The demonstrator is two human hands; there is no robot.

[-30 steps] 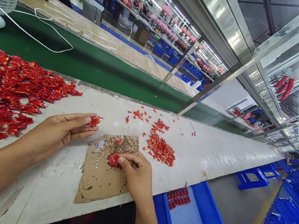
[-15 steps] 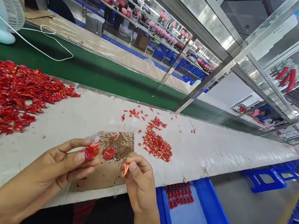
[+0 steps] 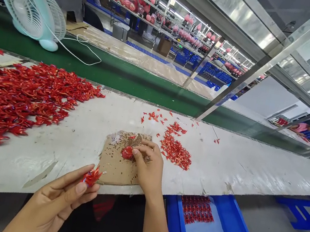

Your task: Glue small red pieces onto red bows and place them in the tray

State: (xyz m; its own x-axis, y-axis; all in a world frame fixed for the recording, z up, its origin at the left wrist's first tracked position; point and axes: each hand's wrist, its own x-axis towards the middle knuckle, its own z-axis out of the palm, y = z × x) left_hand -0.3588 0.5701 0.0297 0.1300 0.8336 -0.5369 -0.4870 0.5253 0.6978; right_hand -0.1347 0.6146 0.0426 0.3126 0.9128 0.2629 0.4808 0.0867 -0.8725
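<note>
My left hand [image 3: 67, 196] pinches a red spiky plastic piece [image 3: 92, 176] between thumb and fingers, just past the near left edge of a cardboard sheet [image 3: 117, 175]. On that sheet lies a round red blob of wet-looking liquid [image 3: 127, 152], with dark spots spattered around it. My right hand [image 3: 148, 166] has thumb and fingertips pinched together at the right rim of the blob. The small red pointed piece it held half a second ago is now mostly hidden by the fingers. A pile of small red pointed pieces [image 3: 177, 153] lies right of the sheet.
A large heap of red spiky pieces [image 3: 22, 99] covers the table's left side. Below the right edge, a blue tray [image 3: 238, 231] holds rows of red pieces [image 3: 197, 209]. A fan [image 3: 32, 6] stands on the green belt [image 3: 131, 82] behind; a metal post [image 3: 219, 97] rises there.
My right hand has moved forward with the small pointed piece, from the sheet's right side to the red blob. The left hand has come nearer me, still holding its spiky piece. The view has swung left.
</note>
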